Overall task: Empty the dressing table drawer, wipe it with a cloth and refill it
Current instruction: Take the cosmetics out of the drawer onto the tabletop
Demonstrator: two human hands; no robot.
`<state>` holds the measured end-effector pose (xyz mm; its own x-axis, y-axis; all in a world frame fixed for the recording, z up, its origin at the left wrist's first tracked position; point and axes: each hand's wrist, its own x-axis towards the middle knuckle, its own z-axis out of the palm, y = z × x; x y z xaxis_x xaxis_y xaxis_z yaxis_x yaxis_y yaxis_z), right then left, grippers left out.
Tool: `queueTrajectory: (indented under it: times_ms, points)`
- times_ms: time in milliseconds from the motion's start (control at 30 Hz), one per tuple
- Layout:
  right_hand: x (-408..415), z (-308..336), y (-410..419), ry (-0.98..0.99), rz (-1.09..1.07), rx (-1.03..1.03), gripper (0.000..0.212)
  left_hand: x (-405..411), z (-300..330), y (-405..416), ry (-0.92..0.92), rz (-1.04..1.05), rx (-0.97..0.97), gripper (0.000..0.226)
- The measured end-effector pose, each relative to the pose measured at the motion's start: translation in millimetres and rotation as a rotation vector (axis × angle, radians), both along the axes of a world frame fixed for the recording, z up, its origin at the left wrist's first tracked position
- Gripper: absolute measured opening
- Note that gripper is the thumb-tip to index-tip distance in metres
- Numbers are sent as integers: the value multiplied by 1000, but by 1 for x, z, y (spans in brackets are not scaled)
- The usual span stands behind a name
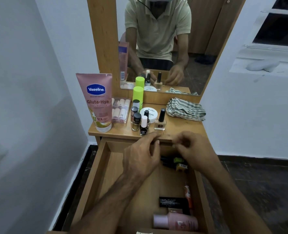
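We are looking down at the open drawer [109, 168], pulled out below the front edge of the desk [182, 125]. Our left hand [141, 157] is hovering over the back of the drawer with fingers loosely curled, and our right hand [194, 152] is hovering beside it with fingertips pinched together; whether either grip is grasping anything, we cannot tell. In the drawer, a pink bottle [177, 222] is lying near the front with a black card [172, 201] and an orange tube [188, 195] just behind it, and dark and green items [175, 162] are sitting under our hands. On the desk, a Vaseline tube [97, 102] is standing at the left, nail polish bottles [144, 124] are crowding the middle, and the striped cloth [185, 109] is lying crumpled at the right, well apart from both hands.
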<state>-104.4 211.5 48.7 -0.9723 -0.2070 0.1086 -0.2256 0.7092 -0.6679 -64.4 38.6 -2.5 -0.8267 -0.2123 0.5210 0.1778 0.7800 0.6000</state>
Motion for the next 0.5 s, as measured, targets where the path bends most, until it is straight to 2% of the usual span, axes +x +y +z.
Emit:
queueTrajectory:
  times_ms: [67,133,233,400,500]
  points:
    - [15,0,-4,-60,53,298,11,-1,-1,0,8,5,19,28]
    - [26,-2,-14,-36,97,599,17,-1,-2,-1,17,1,30,27]
    - [36,-17,-25,-27,132,855,26,0,-2,-1,4,-11,47,28]
    - [34,-33,-23,-31,138,932,28,3,-4,-1,-15,-45,58,29]
    - [32,-35,-17,-27,193,843,25,3,-5,-3,5,-104,42,29]
